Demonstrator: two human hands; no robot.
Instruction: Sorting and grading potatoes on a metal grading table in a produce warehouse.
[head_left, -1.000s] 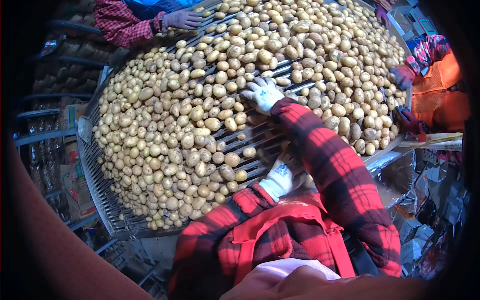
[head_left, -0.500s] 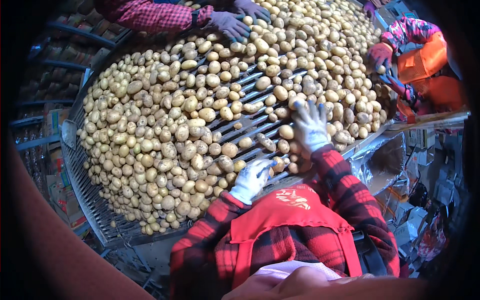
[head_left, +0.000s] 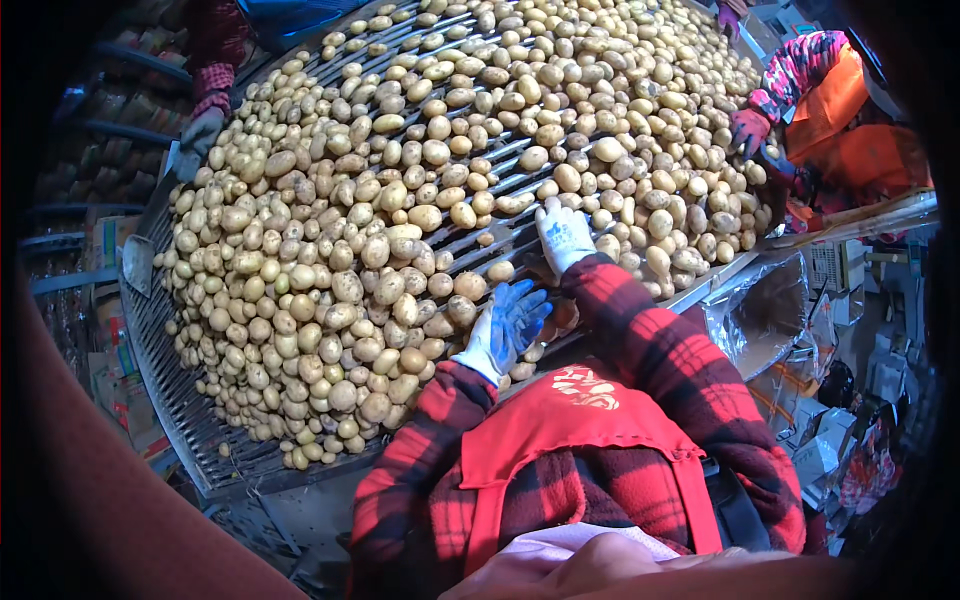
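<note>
A large heap of potatoes (head_left: 350, 285) covers a rack of metal bars (head_left: 515, 240). My left hand (head_left: 508, 325), in a white glove with a blue palm, is open beside the near edge of the heap, palm showing and fingers spread, with nothing in it. Further right and a little farther away, my right hand (head_left: 565, 235) reaches over the bare bars, back of the white glove up and fingers apart, next to the potatoes on its right. What lies under its fingertips is hidden. A few potatoes lie between my hands and my red apron (head_left: 580, 420).
At the far left a co-worker's gloved hand (head_left: 203, 135) is at the rack's edge. On the right another person's gloved hand (head_left: 750, 130) touches the heap, by an orange apron (head_left: 870, 155). A plastic-lined box (head_left: 760, 310) stands below the rack's right edge.
My right hand has moved left and nearer, off the potatoes. My left hand has turned its palm into view. The far co-worker's hand has moved from the heap to the left edge.
</note>
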